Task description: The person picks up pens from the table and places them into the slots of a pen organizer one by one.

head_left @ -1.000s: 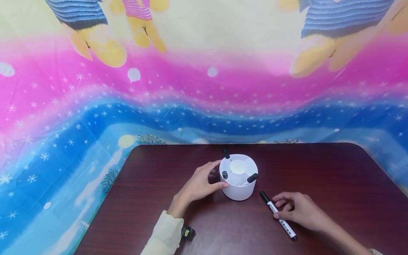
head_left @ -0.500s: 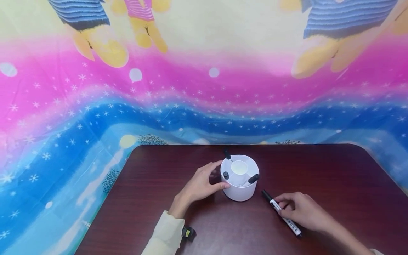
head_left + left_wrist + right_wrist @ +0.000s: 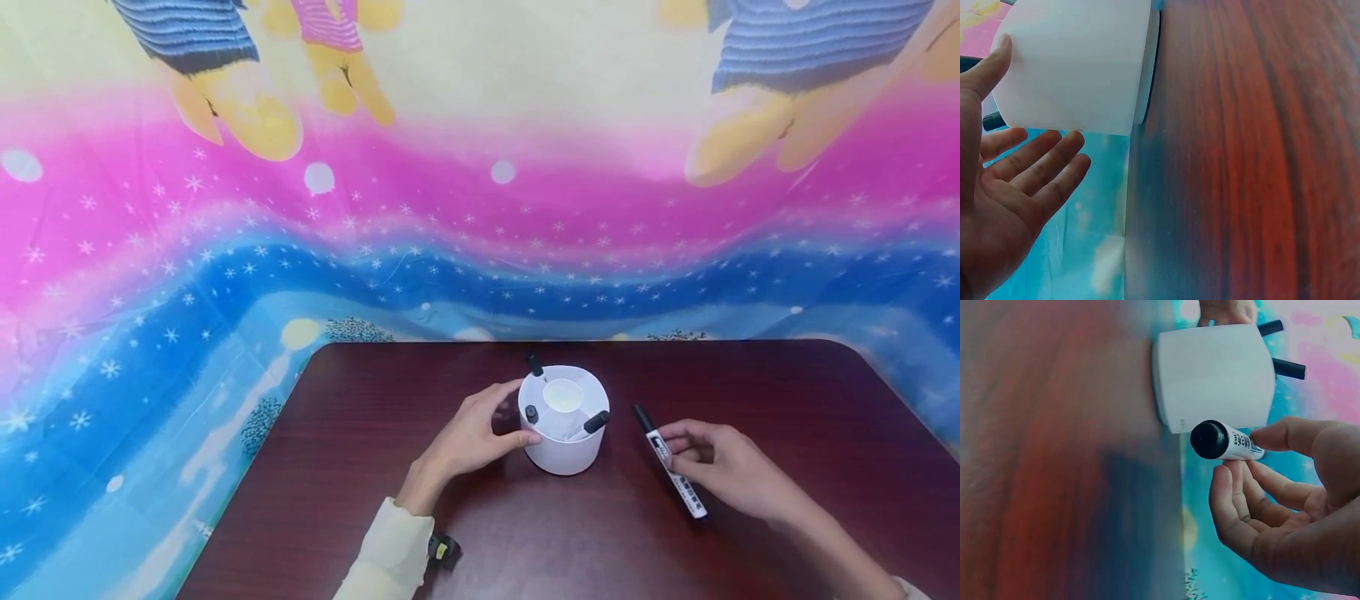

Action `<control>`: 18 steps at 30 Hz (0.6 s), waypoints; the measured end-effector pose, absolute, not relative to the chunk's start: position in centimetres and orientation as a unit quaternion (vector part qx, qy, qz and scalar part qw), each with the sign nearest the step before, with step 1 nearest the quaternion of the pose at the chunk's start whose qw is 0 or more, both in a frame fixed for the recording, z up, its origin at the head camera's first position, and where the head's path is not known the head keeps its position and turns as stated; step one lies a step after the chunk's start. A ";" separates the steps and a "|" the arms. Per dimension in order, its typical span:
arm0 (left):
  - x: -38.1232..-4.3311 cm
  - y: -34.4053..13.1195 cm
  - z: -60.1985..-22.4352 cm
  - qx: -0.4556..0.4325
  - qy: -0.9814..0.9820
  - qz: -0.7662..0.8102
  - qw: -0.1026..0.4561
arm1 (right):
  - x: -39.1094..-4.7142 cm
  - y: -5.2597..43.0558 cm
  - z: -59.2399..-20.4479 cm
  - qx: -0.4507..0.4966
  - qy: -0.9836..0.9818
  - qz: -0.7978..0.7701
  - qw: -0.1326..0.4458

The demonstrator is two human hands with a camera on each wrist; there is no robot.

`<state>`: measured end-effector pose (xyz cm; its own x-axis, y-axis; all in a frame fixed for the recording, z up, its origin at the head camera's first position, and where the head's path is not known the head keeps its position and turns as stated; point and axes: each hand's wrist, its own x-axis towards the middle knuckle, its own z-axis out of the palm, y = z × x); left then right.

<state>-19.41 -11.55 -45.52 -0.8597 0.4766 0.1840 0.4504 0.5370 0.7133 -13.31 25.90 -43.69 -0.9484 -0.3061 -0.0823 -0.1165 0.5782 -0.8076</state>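
In the head view, a round white pen holder [image 3: 566,454] stands on the table, with several black-capped markers [image 3: 597,421] leaning in its compartments around a round middle cup. My left hand [image 3: 472,433] rests against the holder's left side, thumb at the front rim. In the left wrist view its fingers [image 3: 1054,178] are fairly straight, the tips touching the white wall, the palm apart from it. To the right of the holder, my right hand [image 3: 723,467] pinches a white marker [image 3: 684,483] with a black cap between thumb and fingers. The right wrist view shows the marker's black end [image 3: 1209,440] toward the camera.
The dark red-brown table [image 3: 360,383] has rounded far corners. Behind it hangs a printed cloth [image 3: 450,192] in pink, blue and cream. A small black device [image 3: 444,550] is at the left sleeve cuff [image 3: 393,542].
My right hand has picked the marker up off the table and moved it up and slightly right in the head view. The left hand and the holder stay in place.
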 end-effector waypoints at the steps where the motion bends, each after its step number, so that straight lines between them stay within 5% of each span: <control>1: -19.4 -11.6 -45.5 0.264 0.876 0.403 0.017 | -13.4 25.8 -43.5 -0.119 0.883 -0.444 0.099; 18: -19.6 -11.6 -45.6 0.263 0.874 0.408 0.022 | -15.1 23.7 -40.8 -0.119 0.863 -0.491 -0.003</control>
